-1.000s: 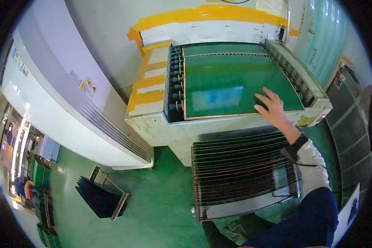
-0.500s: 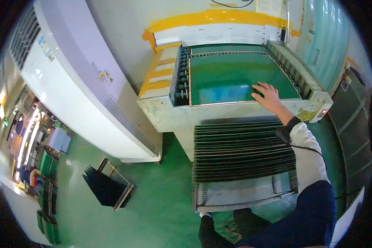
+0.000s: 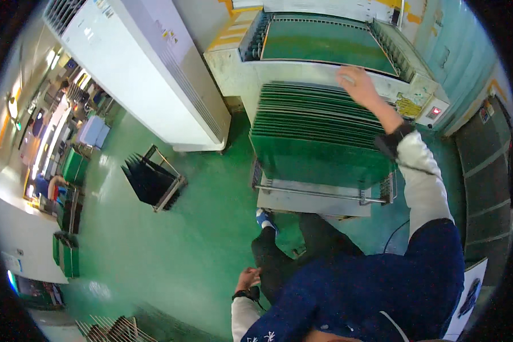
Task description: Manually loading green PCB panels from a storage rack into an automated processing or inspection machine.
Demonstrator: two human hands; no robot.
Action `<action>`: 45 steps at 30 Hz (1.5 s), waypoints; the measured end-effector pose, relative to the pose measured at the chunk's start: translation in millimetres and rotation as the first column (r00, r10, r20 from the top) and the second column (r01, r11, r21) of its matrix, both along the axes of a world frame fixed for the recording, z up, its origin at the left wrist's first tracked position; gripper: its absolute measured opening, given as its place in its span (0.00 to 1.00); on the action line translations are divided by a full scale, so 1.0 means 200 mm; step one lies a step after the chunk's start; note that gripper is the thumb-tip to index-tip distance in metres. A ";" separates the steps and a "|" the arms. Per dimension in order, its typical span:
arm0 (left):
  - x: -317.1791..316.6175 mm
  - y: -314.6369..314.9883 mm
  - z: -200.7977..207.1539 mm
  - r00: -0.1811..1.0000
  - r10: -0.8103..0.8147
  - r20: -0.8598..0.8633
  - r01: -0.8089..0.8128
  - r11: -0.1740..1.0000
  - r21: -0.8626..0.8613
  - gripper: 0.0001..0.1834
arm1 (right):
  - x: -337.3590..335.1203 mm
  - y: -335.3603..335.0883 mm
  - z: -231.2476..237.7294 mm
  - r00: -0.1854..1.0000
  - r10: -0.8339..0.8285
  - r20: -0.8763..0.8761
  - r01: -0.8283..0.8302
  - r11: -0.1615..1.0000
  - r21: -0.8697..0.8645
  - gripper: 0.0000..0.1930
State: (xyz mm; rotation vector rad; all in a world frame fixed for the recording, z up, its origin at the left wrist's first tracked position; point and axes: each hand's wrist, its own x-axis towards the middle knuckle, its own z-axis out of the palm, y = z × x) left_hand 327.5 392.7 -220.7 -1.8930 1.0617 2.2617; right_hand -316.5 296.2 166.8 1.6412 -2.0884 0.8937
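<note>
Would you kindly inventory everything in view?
Roller machine: one, cream, top
Flat panel: at least one, green, on machine
Large rack: one, metallic, centre
Upright panels: many, green, in large rack
Small rack: one, metallic, left floor
Dark panels: several, black, in small rack
Tall unit: one, white, upper left
Sheeting: count unclear, pale blue, upper right
Board: one, white, lower right
Co-workers: at least one, blue, far left
Left hand: one, bare, low centre
Right hand: one, bare, above large rack
</note>
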 end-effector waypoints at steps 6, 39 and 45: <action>-0.02 0.10 0.11 0.992 0.104 -0.076 -0.111 0.990 -0.085 0.16 | 0.60 0.44 -0.13 0.913 0.255 0.320 -0.317 0.934 0.162 0.12; -0.07 0.16 0.17 0.984 0.045 0.175 0.012 0.950 -0.312 0.12 | 0.59 0.33 -0.47 0.997 0.047 0.064 -0.076 0.809 0.582 0.21; -0.17 0.06 0.18 0.944 -0.144 0.296 0.237 0.922 -0.307 0.12 | 0.44 0.38 -0.58 0.999 -0.037 -0.038 0.050 0.874 0.483 0.20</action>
